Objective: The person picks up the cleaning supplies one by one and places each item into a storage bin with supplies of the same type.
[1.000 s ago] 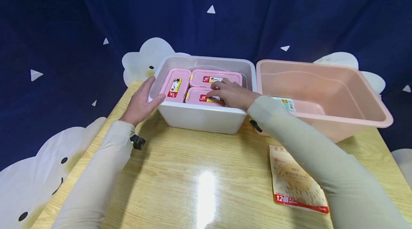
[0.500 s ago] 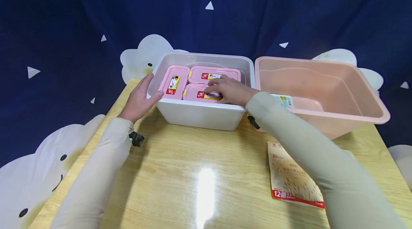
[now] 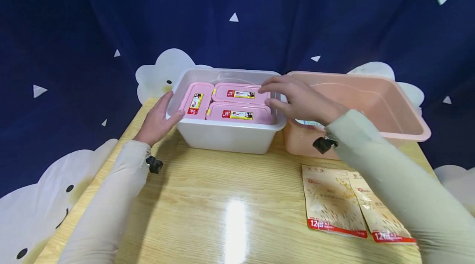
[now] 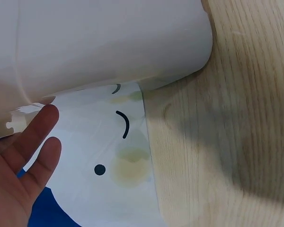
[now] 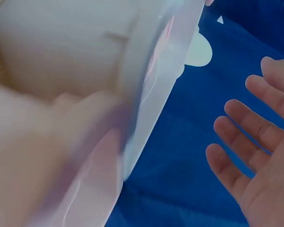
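Left hand [image 3: 155, 120] touches white bin [image 3: 225, 138] — right hand [image 3: 302, 100] hovers.

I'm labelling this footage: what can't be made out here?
Head: part of the rightmost packet, under the right sleeve.
Head: anything below the pink lids, hidden by them and the white tub.
Head: fine print on the lid labels, too small.
Right wrist: lower-left pale shape, blurred.

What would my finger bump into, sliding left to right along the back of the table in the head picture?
Bare left hand → white rectangular plastic tub, where you meet a pink rectangular lidded box first, then two more pink boxes, one behind the other → peach rectangular plastic tub.
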A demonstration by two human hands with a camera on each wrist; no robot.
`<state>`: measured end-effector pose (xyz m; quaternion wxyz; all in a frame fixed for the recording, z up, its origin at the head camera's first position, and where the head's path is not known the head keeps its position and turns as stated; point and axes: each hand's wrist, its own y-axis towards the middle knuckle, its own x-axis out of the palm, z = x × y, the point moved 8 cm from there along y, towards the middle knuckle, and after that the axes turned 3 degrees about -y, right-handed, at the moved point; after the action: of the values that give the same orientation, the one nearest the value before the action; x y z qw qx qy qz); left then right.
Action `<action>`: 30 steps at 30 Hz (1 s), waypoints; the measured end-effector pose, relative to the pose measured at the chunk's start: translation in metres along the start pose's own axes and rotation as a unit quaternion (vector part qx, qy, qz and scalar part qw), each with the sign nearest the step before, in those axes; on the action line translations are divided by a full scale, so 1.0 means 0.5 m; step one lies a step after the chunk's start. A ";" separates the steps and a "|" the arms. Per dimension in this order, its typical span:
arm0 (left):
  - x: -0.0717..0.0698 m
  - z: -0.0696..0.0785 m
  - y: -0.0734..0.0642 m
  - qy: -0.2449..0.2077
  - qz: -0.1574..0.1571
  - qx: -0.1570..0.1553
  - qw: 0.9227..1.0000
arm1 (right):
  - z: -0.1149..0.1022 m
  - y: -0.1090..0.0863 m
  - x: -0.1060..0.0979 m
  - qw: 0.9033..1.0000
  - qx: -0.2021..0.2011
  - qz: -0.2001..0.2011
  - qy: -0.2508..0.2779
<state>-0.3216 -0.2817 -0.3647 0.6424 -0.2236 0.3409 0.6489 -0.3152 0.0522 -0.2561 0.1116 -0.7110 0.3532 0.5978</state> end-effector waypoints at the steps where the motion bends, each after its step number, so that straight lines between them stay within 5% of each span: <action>1: 0.000 -0.002 -0.001 -0.001 -0.001 -0.004 1.000 | 0.001 -0.018 -0.004 1.000 -0.008 0.009 -0.003; 13: 0.001 0.000 0.001 -0.004 0.002 0.003 1.000 | 0.031 -0.261 0.010 0.989 0.012 0.146 0.014; 20: -0.003 -0.001 0.000 -0.011 -0.005 -0.006 1.000 | 0.035 -0.307 -0.012 0.981 0.020 0.191 0.015; 30: -0.003 0.002 0.005 0.004 -0.018 -0.005 1.000 | 0.050 -0.324 -0.036 0.982 0.043 0.182 0.001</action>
<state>-0.3237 -0.2819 -0.3625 0.6520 -0.2351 0.3360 0.6377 -0.2321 0.1912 -0.2887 0.0312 -0.6298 0.5025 0.5915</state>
